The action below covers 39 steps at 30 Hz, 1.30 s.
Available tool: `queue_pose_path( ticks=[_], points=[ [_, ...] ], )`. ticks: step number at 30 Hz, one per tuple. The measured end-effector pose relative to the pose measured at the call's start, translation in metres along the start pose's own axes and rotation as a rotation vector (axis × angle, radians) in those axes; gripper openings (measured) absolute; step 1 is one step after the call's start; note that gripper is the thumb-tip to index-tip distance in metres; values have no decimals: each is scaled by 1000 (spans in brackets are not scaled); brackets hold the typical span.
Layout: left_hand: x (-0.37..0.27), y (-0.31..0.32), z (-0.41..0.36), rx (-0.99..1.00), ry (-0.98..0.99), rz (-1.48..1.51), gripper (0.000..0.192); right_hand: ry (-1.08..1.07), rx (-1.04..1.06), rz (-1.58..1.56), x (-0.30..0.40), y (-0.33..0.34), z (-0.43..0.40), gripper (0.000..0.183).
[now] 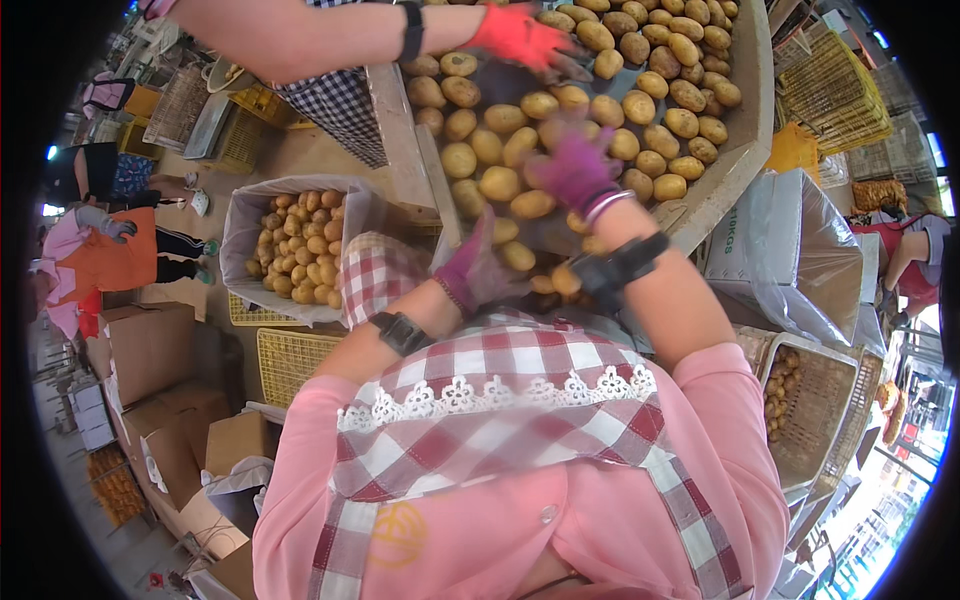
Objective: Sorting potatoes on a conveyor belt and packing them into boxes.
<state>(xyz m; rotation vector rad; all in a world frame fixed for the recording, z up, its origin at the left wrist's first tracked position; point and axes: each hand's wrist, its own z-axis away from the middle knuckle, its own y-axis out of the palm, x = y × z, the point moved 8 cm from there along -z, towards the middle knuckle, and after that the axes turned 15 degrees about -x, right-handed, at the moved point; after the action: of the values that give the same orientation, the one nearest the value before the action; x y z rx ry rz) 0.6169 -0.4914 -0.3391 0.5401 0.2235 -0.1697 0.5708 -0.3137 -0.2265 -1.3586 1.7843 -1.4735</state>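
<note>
In purple gloves, both my hands are over a sorting table (731, 161) spread with potatoes (499, 184). My right hand (577, 169) lies across the potatoes at the middle, its fingers spread and blurred by motion; it grips none that I can make out. Nearer my body, by the table's near end, my left hand (480, 266) has its thumb apart from its fingers and several potatoes beside it. Its fingertips are blurred, and no potato shows in its grasp. A few potatoes lie between my wrists, partly hidden by the right wristband.
From the upper left reaches another person's red-gloved hand (525, 41), over the same table. A lined crate of potatoes (300, 247) stands at my left above a yellow crate (296, 364). At right are a plastic-lined carton (780, 255) and a plastic crate (814, 409) holding potatoes.
</note>
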Motion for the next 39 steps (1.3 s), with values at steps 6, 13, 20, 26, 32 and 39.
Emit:
queue_pose_path(
  ticks=[6, 13, 20, 26, 32, 39],
  points=[
    [-14, -3, -20, 186, 621, -324, 63, -529, 43, -373, 92, 36, 74, 43],
    [-7, -18, -10, 222, 381, -278, 63, -150, 68, -305, -7, -55, -8, 21],
    [-3, 8, 7, 166, -29, 178, 90, -356, 149, 27, 73, 33, -59, 37],
    [-1, -2, -5, 137, -95, 162, 107, -334, 129, -143, 53, 22, -49, 42],
    [3, 0, -5, 165, -226, 197, 116, 94, -728, -433, -175, -182, 45, 55],
    [4, 6, -9, 96, -249, 266, 112, -11, -858, 324, -258, -230, 75, 53]
  ],
)
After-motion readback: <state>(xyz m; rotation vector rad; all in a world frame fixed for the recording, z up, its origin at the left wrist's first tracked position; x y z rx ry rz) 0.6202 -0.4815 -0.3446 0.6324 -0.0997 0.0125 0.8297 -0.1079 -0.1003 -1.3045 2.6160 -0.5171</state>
